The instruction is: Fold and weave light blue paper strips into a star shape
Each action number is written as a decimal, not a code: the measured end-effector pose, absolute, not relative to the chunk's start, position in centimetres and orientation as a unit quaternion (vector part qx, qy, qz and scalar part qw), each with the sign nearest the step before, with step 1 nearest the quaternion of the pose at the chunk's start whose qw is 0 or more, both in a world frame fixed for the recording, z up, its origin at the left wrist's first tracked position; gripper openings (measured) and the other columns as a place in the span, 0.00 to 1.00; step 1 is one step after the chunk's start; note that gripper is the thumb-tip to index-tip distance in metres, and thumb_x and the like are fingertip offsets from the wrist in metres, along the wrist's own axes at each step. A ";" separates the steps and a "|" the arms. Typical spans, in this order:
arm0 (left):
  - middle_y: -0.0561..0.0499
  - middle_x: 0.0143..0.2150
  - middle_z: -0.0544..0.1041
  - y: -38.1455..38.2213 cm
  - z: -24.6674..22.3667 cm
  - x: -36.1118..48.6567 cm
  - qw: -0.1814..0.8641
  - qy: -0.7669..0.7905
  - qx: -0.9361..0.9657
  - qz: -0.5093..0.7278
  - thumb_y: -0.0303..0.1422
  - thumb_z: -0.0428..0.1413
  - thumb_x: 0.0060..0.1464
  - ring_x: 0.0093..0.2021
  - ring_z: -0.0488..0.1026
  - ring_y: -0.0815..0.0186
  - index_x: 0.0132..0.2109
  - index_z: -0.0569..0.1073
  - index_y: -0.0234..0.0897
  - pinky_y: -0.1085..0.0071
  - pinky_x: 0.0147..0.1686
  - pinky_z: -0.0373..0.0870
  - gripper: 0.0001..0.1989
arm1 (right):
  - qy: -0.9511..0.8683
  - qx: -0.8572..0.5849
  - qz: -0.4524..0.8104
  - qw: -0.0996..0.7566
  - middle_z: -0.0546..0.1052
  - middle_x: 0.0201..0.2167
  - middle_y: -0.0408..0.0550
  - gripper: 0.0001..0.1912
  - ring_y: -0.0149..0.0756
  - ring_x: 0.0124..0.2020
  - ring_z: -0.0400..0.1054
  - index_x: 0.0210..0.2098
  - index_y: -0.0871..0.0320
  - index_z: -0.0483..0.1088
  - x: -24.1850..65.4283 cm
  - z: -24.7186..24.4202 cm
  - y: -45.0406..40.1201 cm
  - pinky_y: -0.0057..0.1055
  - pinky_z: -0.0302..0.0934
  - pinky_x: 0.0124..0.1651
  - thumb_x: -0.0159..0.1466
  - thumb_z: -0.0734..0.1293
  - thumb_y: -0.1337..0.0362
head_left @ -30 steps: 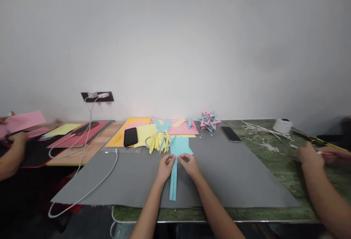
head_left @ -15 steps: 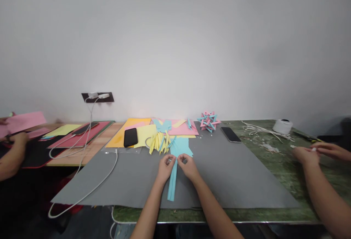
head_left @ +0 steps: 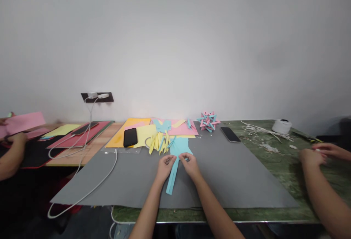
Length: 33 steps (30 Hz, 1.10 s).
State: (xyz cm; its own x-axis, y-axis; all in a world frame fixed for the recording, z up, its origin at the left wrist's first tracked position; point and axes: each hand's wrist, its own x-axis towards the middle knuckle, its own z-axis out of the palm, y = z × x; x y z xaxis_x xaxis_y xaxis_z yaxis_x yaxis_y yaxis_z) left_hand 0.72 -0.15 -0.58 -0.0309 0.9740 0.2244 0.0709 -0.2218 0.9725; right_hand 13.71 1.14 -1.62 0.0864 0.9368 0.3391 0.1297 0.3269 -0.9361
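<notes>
A long, creased light-blue paper strip [head_left: 172, 179] runs toward me over the grey mat [head_left: 233, 173], its far end between my two hands. My left hand [head_left: 165, 166] pinches the strip's left edge with thumb and forefinger. On its other edge, the fingertips of my right hand [head_left: 189, 166] are closed on the same strip. Right behind my fingers lies a wider blue paper sheet [head_left: 181, 145]. Beside that sheet, a pile of folded yellow paper strips [head_left: 159, 142] rests on the mat.
A pink-and-blue folded paper star [head_left: 208, 121] stands by the wall. Phones [head_left: 130, 137] lie on both sides, and a white cable [head_left: 101, 184] crosses the mat's left. Other people's hands work at far left and at right [head_left: 312, 156], near white cords [head_left: 264, 129].
The strip's near end has swung slightly left and away from me. My right hand has shifted a little to the right. At right, another person's hands have moved outward.
</notes>
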 end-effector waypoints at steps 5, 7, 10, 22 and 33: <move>0.48 0.23 0.75 -0.1 -0.8 0.9 0.426 0.485 0.528 0.551 0.38 0.58 0.34 0.25 0.71 0.65 0.26 0.71 0.31 0.73 0.26 0.66 0.13 | -0.534 -0.448 0.398 0.596 0.72 0.22 0.46 0.13 0.33 0.27 0.65 0.23 0.61 0.70 13.9 -2.1 1.7 0.28 0.58 0.34 0.48 0.63 0.56; 0.48 0.24 0.75 0.0 -0.8 0.8 0.430 0.489 0.519 0.554 0.38 0.59 0.33 0.25 0.71 0.65 0.25 0.71 0.31 0.73 0.26 0.66 0.13 | -0.516 -0.445 0.406 0.609 0.72 0.20 0.45 0.13 0.32 0.26 0.65 0.23 0.61 0.71 13.9 -1.9 1.6 0.28 0.58 0.33 0.49 0.62 0.56; 0.47 0.25 0.76 0.0 -0.7 0.7 0.430 0.489 0.516 0.556 0.38 0.58 0.34 0.27 0.72 0.64 0.26 0.72 0.31 0.72 0.27 0.67 0.13 | -0.510 -0.453 0.404 0.610 0.72 0.20 0.45 0.14 0.32 0.25 0.65 0.24 0.61 0.71 13.9 -1.6 1.3 0.28 0.59 0.31 0.50 0.61 0.56; 0.45 0.25 0.76 -0.5 -0.5 0.9 0.468 0.460 0.547 0.519 0.39 0.56 0.39 0.21 0.71 0.67 0.35 0.70 0.29 0.73 0.23 0.65 0.18 | -0.389 -0.492 0.354 0.694 0.68 0.19 0.44 0.16 0.29 0.20 0.61 0.27 0.62 0.65 14.4 -2.3 1.9 0.25 0.57 0.25 0.50 0.61 0.53; 0.46 0.30 0.76 0.1 -0.4 0.1 0.518 0.450 0.508 0.521 0.40 0.54 0.41 0.29 0.73 0.63 0.42 0.70 0.32 0.73 0.26 0.63 0.21 | -0.551 -0.522 0.103 0.643 0.66 0.31 0.48 0.11 0.32 0.30 0.61 0.35 0.58 0.66 13.9 -0.5 -0.3 0.29 0.55 0.35 0.54 0.59 0.61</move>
